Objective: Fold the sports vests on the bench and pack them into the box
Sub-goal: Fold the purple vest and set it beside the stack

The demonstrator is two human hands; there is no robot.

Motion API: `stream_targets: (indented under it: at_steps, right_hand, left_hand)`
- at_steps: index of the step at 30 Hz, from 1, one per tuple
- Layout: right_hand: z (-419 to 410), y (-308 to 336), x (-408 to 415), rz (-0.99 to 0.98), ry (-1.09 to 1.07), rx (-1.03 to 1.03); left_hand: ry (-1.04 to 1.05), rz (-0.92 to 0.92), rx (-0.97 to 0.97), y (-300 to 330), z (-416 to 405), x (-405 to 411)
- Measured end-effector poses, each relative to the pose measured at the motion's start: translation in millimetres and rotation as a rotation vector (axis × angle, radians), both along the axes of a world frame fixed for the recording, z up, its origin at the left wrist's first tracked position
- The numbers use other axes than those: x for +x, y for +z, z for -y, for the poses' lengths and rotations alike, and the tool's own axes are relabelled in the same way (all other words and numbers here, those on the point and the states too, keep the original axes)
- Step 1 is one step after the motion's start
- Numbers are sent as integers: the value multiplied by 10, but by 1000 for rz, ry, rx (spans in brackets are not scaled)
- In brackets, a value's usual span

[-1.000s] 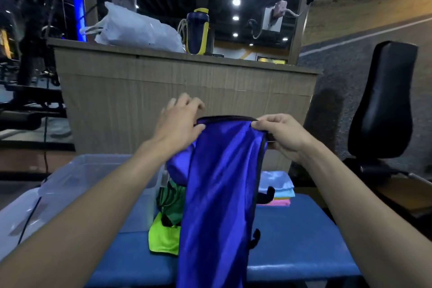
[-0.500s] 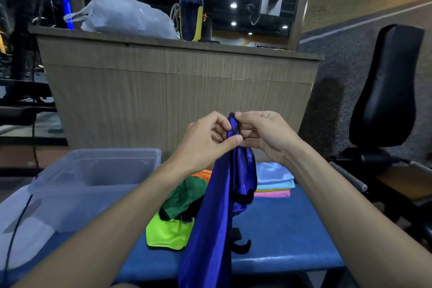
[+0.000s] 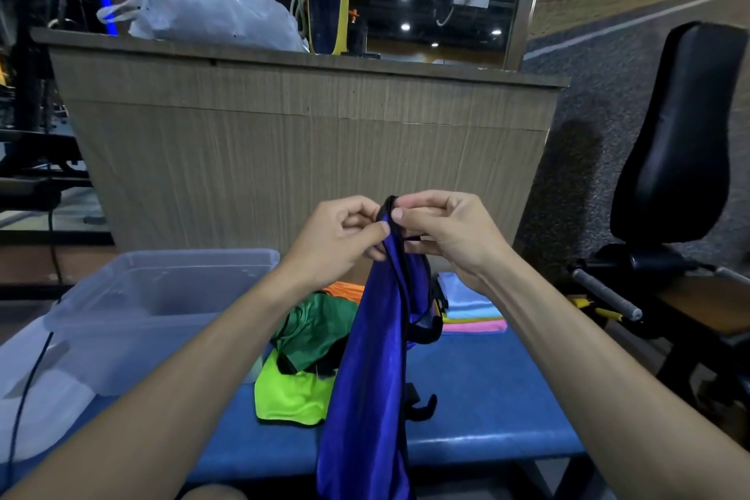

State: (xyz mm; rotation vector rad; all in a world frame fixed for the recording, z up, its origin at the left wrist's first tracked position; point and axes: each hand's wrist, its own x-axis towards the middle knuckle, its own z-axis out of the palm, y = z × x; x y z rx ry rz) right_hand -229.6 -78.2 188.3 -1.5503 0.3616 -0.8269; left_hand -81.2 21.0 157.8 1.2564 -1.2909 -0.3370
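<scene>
Blue vest (image 3: 373, 369), slick and shiny with black binding along its edges, hangs in a long narrow drape from the hands, its top gathered into a tight bunch held up over the bench (image 3: 487, 398). Left hand (image 3: 337, 235) pinches the bunched top edge between thumb and curled fingers; right hand (image 3: 442, 233) pinches the same bunch from the other side, so the two thumbs nearly meet on the fabric. A black strap end curls out from the drape low down on its right side.

On the padded blue bench behind the hanging cloth lies a loose heap: a dark green vest (image 3: 320, 327) crumpled on top of a neon yellow-green vest (image 3: 290, 398) lying fairly flat, with a bit of orange fabric (image 3: 345, 289) showing behind them. Just right of the drape sits a neat stack of folded cloths (image 3: 470, 306) in pale blue, yellow and pink. A clear plastic box (image 3: 162, 296), rectangular with rounded corners, stands at the left end of the bench. Behind stands a wood-grain counter (image 3: 304, 142) carrying a crinkled white plastic bag (image 3: 211, 10) and a dark bottle with a yellow lid (image 3: 328, 8). A black padded seat back (image 3: 682, 134) stands to the right.
</scene>
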Motion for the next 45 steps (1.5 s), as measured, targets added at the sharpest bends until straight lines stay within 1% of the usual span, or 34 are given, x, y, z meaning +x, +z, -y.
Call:
stream_targets:
  at_steps: [4, 7, 10, 14, 19, 24, 28, 34, 37, 40, 43, 45]
  right_hand:
    - [27, -44, 0, 2, 41, 5]
    - [42, -72, -5, -11, 45, -42]
    - [48, -103, 4, -48, 14, -136]
    - [50, -134, 34, -53, -34, -177]
    - [43, -154, 81, -92, -99, -282]
    - [27, -162, 85, -70, -91, -245]
    - [7, -189, 91, -69, -112, -199]
    - [14, -208, 87, -12, -98, -131]
    - [32, -216, 100, 11, -108, -156]
    - [144, -289, 47, -11, -182, -189]
    - [329, -425, -68, -65, -262, -113]
    - [441, -518, -142, -126, -309, -93]
  left_hand:
    - [-37, -34, 15, 9, -31, 24]
    - [-74, -69, 42, 3, -52, 46]
    - [-100, -96, 58, -8, -60, 57]
    - [-95, -95, 71, -27, -76, 42]
    - [-66, -100, 80, -52, -79, 34]
    - [-56, -104, 83, -60, -97, 33]
    - [-10, -65, 50, -84, -94, 13]
    - [31, 0, 56, -96, -57, 28]
    - [39, -32, 74, -19, -65, 17]
    - [62, -97, 117, 197, -131, 109]
    - [59, -181, 119, 516, -206, 336]
    - [56, -196, 92, 729, -243, 424]
